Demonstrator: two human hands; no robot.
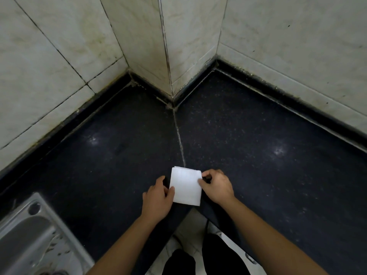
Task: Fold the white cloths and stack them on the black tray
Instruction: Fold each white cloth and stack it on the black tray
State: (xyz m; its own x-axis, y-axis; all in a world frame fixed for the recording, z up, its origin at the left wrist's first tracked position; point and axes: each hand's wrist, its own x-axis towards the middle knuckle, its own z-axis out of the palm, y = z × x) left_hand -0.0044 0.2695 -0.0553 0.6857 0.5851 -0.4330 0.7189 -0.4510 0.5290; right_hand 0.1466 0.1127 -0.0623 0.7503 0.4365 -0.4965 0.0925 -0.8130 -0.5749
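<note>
Lower centre: a folded white cloth (185,186) is pinched at its sides by left hand (156,197) and right hand (217,187); folds may be undone by a slipping grip.

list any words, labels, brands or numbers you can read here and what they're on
None: no readable text shows anywhere in this view.
The folded white cloth is plain, with no tag or print visible.
The black counter, wall tiles and steel sink carry no markings.
</note>
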